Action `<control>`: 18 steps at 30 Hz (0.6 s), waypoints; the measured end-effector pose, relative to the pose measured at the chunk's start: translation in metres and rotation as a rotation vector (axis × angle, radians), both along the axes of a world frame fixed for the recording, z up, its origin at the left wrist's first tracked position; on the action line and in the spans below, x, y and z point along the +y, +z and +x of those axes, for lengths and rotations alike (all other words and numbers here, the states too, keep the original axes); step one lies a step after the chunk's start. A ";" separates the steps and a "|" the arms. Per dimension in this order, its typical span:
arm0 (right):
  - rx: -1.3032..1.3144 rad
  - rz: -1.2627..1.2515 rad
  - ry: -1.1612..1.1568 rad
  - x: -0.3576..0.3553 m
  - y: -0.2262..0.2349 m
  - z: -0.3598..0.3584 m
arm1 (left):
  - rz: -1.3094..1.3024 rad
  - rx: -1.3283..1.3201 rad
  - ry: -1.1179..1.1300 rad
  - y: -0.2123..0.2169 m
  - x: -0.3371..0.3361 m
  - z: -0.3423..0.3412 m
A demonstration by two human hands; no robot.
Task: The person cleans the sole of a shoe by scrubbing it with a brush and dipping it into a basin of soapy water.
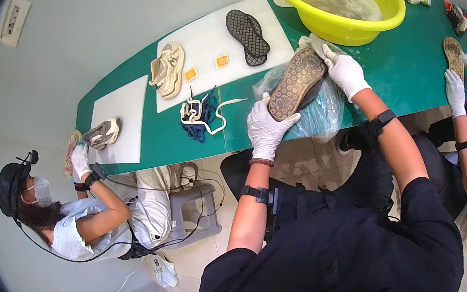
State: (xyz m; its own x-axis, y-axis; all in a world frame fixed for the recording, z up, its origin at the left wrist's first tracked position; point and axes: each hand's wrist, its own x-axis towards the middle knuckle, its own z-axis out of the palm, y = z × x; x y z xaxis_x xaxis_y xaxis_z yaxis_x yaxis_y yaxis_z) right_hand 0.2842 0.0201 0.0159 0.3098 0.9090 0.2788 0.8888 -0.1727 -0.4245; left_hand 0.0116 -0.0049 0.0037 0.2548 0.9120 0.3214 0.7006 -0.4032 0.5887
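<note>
A shoe is held sole up over the table's near edge, its worn tan sole showing a pattern of rings. My left hand, in a white glove, grips one end of it, thumb along the sole's edge. At the far end my right hand, also gloved, is closed around a pale, flat thing against the shoe's tip; its kind I cannot make out. Beneath the shoe a clear plastic bag lies crumpled, draping over the table edge. The shoe's upper is mostly hidden under the sole.
Beyond my right hand stands a yellow basin of cloudy water. A white board bears a cream sneaker, black insoles and two orange packets. Cream laces lie with dark blue mesh. Co-workers handle shoes at the left and right.
</note>
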 end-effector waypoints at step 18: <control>0.395 -0.182 0.272 -0.099 0.019 -0.130 | 0.031 -0.004 0.023 -0.002 -0.001 0.001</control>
State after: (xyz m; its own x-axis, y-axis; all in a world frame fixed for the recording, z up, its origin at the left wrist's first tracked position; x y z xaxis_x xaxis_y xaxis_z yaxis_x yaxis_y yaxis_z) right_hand 0.1543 -0.0794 0.0351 0.1054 0.9943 0.0181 0.6896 -0.0599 -0.7217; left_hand 0.0123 -0.0057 0.0015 0.2320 0.9074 0.3503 0.7075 -0.4046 0.5795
